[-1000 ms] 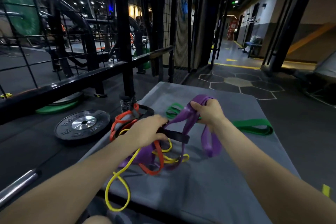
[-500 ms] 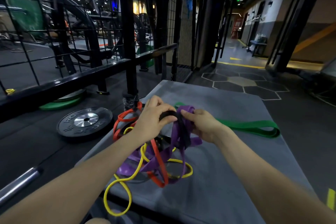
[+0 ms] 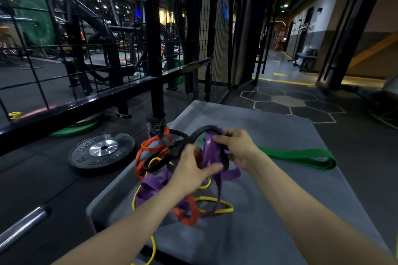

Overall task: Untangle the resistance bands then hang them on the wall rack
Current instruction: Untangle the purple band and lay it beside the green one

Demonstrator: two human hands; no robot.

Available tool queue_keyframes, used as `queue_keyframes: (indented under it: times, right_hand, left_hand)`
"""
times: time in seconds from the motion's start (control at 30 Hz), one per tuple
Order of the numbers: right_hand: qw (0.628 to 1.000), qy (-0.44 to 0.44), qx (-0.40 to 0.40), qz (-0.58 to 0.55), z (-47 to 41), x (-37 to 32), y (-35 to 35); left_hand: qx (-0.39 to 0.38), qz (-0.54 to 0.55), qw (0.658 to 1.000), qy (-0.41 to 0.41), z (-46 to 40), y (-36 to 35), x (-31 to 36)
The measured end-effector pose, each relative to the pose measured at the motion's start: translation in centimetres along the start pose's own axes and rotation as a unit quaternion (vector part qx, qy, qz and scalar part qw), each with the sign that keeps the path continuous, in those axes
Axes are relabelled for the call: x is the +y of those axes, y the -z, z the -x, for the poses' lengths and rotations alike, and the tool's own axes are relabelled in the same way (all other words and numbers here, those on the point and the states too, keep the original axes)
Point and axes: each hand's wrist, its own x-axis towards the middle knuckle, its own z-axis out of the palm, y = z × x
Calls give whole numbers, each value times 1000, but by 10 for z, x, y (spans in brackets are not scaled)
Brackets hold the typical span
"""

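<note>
Right hand [image 3: 238,148], at frame centre, pinched the purple band [image 3: 212,153] and black band [image 3: 183,146] together where they crossed; left hand [image 3: 193,170] lay just beside it with fingers fairly straight against the same strands, its grip hidden. The knot of purple, black, orange band [image 3: 150,143] and yellow band [image 3: 215,205] sat on the grey mat [image 3: 269,221]; the green band [image 3: 301,156] lay apart at right. Pulling one strand hard would probably tighten the loops or snap a band free.

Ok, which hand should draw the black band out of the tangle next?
Probably the left hand: it lies on the wide black rubber band where that loops clear of the pile. The right hand pinches the purple flat band and can brace it.
</note>
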Motion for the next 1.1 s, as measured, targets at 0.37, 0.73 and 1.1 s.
queue_keyframes:
  times: [0.37, 0.73, 1.1]
  right_hand:
    - [956, 45, 123, 262, -34, -34, -3]
    - [948, 21, 52, 313, -47, -56, -6]
    - [967, 242, -12, 81, -34, -110, -46]
  left_hand:
    - [-19, -240, 966, -93, -30, 76, 28]
    - [15, 20, 996, -86, -93, 141, 93]
    - [3, 142, 982, -123, -109, 123, 144]
